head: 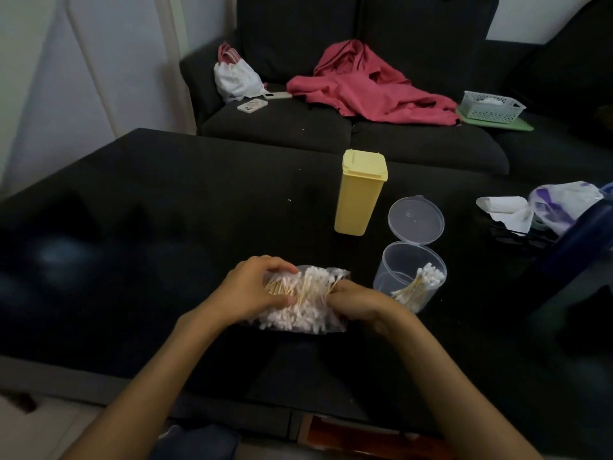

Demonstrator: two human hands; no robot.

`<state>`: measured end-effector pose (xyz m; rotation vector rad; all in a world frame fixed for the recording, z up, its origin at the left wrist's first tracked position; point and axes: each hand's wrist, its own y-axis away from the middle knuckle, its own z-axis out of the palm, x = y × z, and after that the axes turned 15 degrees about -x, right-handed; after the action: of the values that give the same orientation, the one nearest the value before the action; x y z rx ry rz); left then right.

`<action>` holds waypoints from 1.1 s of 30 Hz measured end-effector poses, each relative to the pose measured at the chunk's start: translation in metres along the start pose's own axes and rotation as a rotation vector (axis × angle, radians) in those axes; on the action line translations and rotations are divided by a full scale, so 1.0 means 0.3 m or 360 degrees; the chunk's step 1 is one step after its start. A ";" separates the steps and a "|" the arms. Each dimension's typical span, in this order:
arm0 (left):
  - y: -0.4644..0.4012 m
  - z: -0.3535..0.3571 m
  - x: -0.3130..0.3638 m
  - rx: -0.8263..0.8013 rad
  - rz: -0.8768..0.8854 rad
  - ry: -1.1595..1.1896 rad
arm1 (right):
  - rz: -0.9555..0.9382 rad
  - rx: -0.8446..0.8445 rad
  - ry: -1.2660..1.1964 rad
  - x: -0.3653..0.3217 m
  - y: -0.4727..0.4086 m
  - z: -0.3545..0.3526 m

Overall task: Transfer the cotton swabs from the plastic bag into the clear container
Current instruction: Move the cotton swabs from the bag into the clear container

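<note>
The plastic bag point(335, 277) is steadied by the left hand point(255, 287), fingers curled over it, so swabs point(298, 313) can be pinched by the right hand point(355, 302); the open clear container point(409, 277) waits just beyond its fingers.

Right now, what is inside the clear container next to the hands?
The clear container holds a small bunch of cotton swabs leaning against its right wall. Its hinged lid stands open. The rest of the inside looks empty; the floor under the swabs is covered.

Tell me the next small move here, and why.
Probably lift a pinch of swabs with the right hand toward the clear container: both hands are at the plastic bag, the left hand holds it, and the container's lid stands open.
</note>
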<state>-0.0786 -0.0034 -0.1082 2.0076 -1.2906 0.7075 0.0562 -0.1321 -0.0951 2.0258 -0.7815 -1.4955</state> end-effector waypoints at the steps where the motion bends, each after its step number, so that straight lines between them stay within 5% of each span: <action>1: 0.002 -0.009 -0.003 -0.0020 -0.0001 0.0008 | -0.0015 -0.0016 0.0015 0.001 0.006 -0.007; 20: -0.018 0.082 0.051 0.0179 -0.0131 -0.0507 | 0.0022 0.0171 0.0259 0.028 0.031 -0.024; 33: -0.037 0.101 0.061 0.0165 -0.0231 -0.0485 | -0.0010 -0.0005 0.0093 0.014 0.044 -0.009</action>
<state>-0.0587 -0.0333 -0.1169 2.3357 -1.2796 0.4188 0.0576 -0.1442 -0.0881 2.0620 -0.7493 -1.4334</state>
